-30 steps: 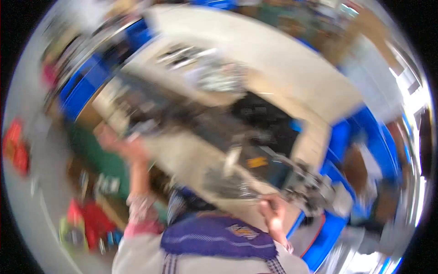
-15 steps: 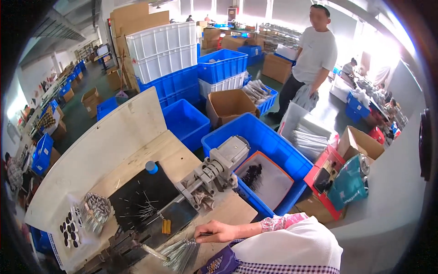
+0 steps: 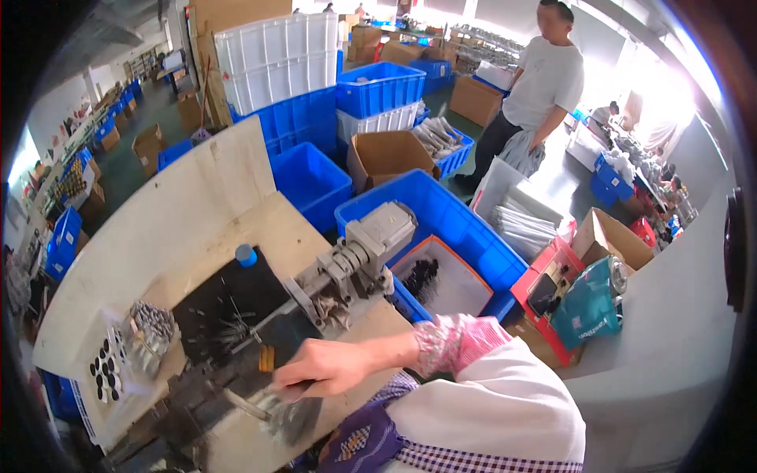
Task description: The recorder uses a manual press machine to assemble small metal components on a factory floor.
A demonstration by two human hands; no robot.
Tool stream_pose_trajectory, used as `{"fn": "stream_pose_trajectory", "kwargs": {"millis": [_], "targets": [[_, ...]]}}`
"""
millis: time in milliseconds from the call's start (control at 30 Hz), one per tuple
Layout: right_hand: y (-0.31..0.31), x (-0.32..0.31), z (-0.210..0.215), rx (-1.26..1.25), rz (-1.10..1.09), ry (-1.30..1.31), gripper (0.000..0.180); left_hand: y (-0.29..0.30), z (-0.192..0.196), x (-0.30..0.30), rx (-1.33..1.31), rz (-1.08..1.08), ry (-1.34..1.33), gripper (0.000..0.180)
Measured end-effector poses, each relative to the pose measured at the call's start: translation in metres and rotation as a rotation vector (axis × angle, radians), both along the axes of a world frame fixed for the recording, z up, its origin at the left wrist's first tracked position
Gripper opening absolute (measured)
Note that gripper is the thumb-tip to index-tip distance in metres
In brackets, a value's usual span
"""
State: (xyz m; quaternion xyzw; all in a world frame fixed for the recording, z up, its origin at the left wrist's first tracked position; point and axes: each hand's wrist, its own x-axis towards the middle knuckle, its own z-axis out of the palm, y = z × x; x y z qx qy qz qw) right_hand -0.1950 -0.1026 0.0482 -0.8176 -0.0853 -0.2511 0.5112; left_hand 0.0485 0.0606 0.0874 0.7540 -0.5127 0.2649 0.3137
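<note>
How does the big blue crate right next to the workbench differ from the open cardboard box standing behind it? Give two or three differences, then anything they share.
The blue crate is plastic with moulded walls; the cardboard box is brown card with flaps folded out. The blue crate is clearly the larger. The blue crate holds an orange-edged tray with dark small parts; the cardboard box shows no contents from here. Both are open-topped, rectangular and on the floor.

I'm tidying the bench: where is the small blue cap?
In the head view the small blue cap stands left of centre on the wooden bench, at the black mat's upper edge, left of the grey machine.
</note>
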Motion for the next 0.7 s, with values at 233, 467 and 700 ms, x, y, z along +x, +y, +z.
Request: {"fn": "stream_pose_trajectory", "kwargs": {"millis": [233, 467, 700], "targets": [[-0.007, 0.044, 0.01, -0.421, -0.093, -0.246, 0.031, 0.057, -0.057, -0.088, 0.3, -0.234, 1.212, 0.026], [-0.069, 0.068, -0.003, -0.58, -0.406, 0.136, 0.011, 0.044, -0.109, -0.051, 0.004, -0.251, 1.474, 0.031], [-0.056, 0.092, -0.017, -0.817, -0.365, 0.218, 0.01, -0.019, -0.067, -0.09, -0.301, -0.29, 2.097, 0.02]]}}
